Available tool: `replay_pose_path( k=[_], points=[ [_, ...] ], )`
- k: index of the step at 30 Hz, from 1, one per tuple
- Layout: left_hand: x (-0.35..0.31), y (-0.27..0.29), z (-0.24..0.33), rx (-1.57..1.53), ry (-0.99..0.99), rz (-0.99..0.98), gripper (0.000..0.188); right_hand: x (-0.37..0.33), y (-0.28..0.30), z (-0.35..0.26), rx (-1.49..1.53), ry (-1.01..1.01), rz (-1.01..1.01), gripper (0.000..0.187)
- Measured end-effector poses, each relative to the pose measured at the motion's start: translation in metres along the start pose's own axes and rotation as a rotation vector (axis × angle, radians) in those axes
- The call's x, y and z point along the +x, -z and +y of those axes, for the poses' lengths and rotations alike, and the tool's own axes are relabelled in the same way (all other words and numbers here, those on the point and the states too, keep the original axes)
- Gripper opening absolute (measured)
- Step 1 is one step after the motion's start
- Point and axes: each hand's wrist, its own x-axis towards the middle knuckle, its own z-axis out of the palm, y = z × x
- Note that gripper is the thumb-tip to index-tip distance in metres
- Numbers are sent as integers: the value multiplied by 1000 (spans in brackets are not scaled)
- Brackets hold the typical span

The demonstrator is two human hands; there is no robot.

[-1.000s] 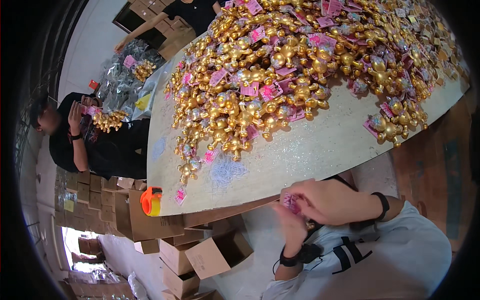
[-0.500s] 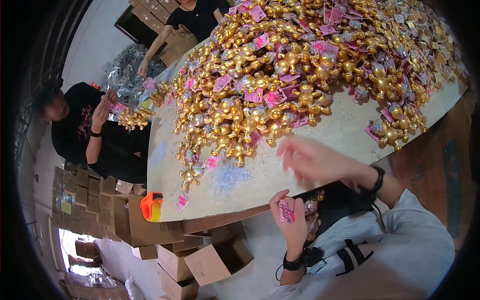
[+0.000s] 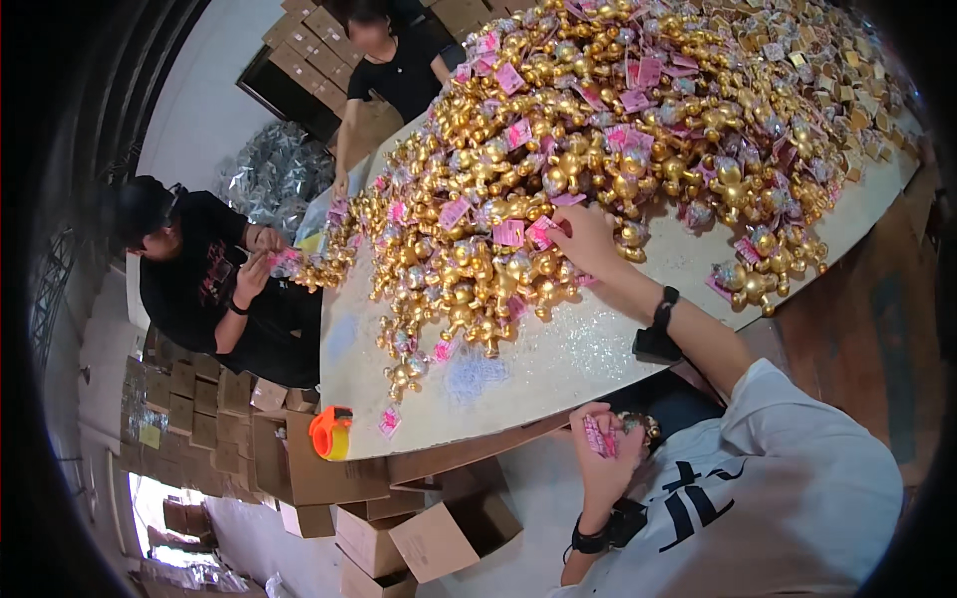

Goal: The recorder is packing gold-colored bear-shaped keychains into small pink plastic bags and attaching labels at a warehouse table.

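A big heap of shiny gold bear-shaped figurines with pink card tags covers much of the table. My right hand reaches onto the front of the heap, its fingers closed on a pink tag. Down by my lap, beyond the table edge, my left hand is closed around a bunch of pink tags. Gold figurines in clear wrap show behind that hand, partly hidden by it.
A pale tangle of strings and an orange tape dispenser lie near the table edge. A small figurine group sits at right. Open cartons stand below. Two co-workers are across the table; one handles figurines.
My right hand has moved from above the table's front edge up to the heap and closed on a tag. My left hand still holds its bunch. The view has shifted slightly.
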Motion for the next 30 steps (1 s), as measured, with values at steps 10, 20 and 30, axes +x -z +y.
replay_pose_path(
  k=[10,20,30],
  points=[
    [14,7,12,-239,146,63,13,-33,145,-72,652,836,369,15],
    [24,15,2,-650,70,-287,43,-145,199,-81,494,516,-787,14],
    [22,33,-18,-459,630,-420,44,-144,167,-60,112,764,-628,42]
  ],
)
